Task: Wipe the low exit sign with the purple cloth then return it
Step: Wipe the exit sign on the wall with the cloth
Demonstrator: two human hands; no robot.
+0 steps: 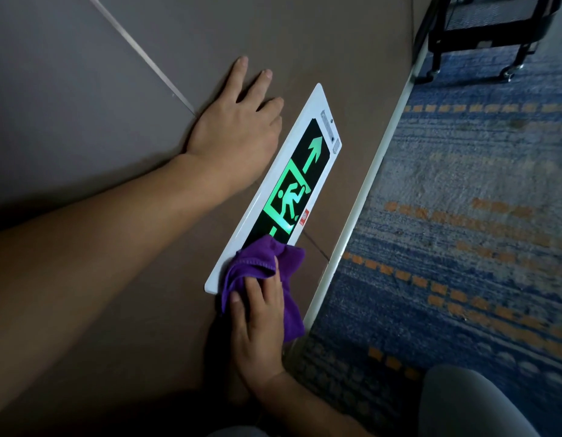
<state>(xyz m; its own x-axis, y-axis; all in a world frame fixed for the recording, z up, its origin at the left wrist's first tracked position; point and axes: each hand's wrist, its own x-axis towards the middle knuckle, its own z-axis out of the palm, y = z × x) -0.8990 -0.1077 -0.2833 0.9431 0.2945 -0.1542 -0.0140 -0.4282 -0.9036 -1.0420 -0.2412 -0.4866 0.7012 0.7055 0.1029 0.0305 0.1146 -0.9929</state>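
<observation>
Right hand (260, 323) presses bunched purple microfibre cloth (260, 263) on 6 o'clock end of white-framed lit green exit sign (292, 184). Left hand (238, 127) flat, fingers spread, on brown wall panel (84, 89) at 10 o'clock. Wiping looks underway; 12 o'clock end uncovered, cloth return pending.

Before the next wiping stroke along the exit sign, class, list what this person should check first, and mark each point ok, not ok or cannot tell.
1. Purple cloth in the right hand, grip closed on it: ok.
2. Cloth touching the exit sign, at its near end: ok.
3. Left hand flat on the wall beside the sign, clear of the panel: ok.
4. Rest of the panel, running figure and arrow, free of obstacles: ok.
5. Sign fixed firmly to the wall: cannot tell.
6. Place to return the cloth in view: not ok.
</observation>
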